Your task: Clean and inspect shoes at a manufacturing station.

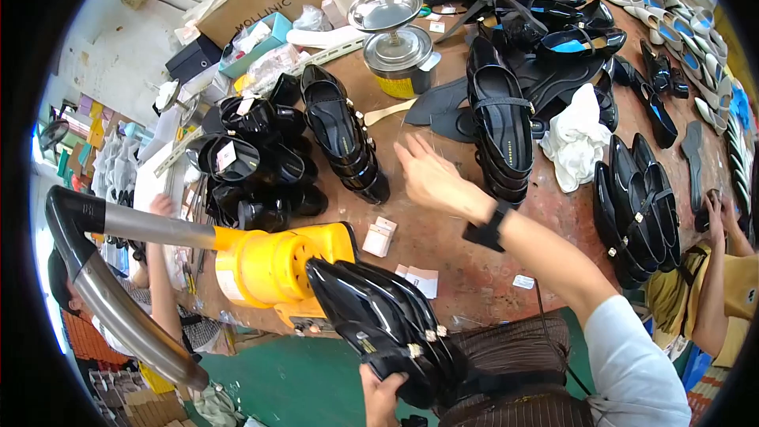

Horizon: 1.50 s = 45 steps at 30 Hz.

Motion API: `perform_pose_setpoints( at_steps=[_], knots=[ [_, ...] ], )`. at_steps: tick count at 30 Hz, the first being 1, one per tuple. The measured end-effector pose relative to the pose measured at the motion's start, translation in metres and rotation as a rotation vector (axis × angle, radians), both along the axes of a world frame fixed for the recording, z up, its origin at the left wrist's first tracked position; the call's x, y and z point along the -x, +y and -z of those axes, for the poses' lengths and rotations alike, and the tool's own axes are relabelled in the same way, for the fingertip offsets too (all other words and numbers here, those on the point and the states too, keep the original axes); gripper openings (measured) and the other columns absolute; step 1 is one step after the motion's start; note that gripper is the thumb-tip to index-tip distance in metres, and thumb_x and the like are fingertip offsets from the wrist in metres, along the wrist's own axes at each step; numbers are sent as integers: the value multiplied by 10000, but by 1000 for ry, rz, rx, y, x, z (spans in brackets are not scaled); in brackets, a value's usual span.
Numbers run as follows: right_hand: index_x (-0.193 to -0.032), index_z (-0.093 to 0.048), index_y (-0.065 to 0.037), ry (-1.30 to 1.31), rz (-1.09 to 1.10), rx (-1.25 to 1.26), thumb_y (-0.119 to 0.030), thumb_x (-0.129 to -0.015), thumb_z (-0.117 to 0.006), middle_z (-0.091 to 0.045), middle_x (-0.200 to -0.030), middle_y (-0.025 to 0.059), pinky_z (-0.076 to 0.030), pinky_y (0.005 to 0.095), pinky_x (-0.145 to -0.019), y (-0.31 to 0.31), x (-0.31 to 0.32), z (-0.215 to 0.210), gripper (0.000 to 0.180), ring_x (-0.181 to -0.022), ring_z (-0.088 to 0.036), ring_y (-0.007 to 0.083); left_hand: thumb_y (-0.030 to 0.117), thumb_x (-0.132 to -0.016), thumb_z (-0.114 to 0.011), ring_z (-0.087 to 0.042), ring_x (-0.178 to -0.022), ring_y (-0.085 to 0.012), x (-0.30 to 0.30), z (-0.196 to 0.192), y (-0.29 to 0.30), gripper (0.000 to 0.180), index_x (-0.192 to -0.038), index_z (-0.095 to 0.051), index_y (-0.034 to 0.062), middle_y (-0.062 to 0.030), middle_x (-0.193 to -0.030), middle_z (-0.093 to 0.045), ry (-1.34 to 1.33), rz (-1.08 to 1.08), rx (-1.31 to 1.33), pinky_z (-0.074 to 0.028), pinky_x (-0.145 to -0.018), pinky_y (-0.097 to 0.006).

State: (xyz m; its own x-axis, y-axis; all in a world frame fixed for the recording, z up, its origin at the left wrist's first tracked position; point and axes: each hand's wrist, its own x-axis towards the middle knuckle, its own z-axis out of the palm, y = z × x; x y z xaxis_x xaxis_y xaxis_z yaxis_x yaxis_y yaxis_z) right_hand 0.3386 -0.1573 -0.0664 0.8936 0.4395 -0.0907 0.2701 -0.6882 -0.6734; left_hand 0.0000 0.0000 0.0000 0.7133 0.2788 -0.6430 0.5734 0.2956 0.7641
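Observation:
My left hand [380,397] grips a bundle of glossy black pointed shoes [371,304] with small shiny ornaments, at the table's near edge. My right hand [433,178], with a black band on its wrist, reaches over the tabletop with fingers stretched out and nothing in them. To the left of those fingers is a stack of black strap shoes [336,130], apart from them. On their right stands another nested stack of black shoes [502,111], soles down. A wooden-handled brush or spatula [387,113] lies just beyond the fingertips; its far end is hidden.
A yellow machine [273,269] with a grey pipe stands at the left. Black shoes [261,150] crowd behind it. A metal pot [402,55], a white cloth [577,138], more black shoes [639,209] and small paper cards [380,236] lie around. Co-workers' hands [718,217] show at both sides.

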Motion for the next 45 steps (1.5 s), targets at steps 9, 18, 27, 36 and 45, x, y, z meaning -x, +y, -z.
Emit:
perform_pose_setpoints(
  at_steps=[9,18,27,36,45],
  knots=[
    [-1546,-315,-76,-313,-6,440,-435,-982,-465,-246,-1622,169,-122,497,-1213,35,-55,46,685,-1508,-181,339,-45,-674,-635,-625,-1064,-250,21,18,-11,616,-1280,-531,-34,-137,-1149,-651,4,83,29,-492,-940,-347],
    [-1485,-297,96,-276,27,527,-371,-978,-495,-285,-1574,260,-236,619,-1151,-8,61,37,717,-1450,-257,471,-55,-677,-617,-596,-1133,-263,16,36,-12,733,-1388,-439,-43,-145,-1220,-621,-24,162,156,-466,-999,-348],
    [-1566,-229,-73,-50,138,429,-394,-969,-520,-111,-1642,213,-122,670,-1163,2,17,26,738,-1478,-77,524,-72,-662,-594,-579,-1163,-252,34,35,-25,732,-1378,-446,-28,-132,-1246,-610,-113,148,103,-448,-1021,-345],
    [-1514,-327,-2,-244,-285,303,-125,-881,-555,-326,-1588,157,-284,479,-1186,-66,148,31,684,-1476,-288,347,-137,-675,-574,-641,-1074,-245,30,20,-29,718,-1365,-409,-28,-137,-1171,-640,-24,109,212,-497,-960,-338],
    [-1486,-408,-33,-216,-308,360,-17,-790,-597,-385,-1569,111,-304,384,-1197,-205,185,-1,722,-1455,-359,250,-127,-666,-563,-637,-1078,-225,13,21,-42,710,-1356,-423,-36,-130,-1172,-632,-85,194,197,-484,-977,-328]
  ],
)
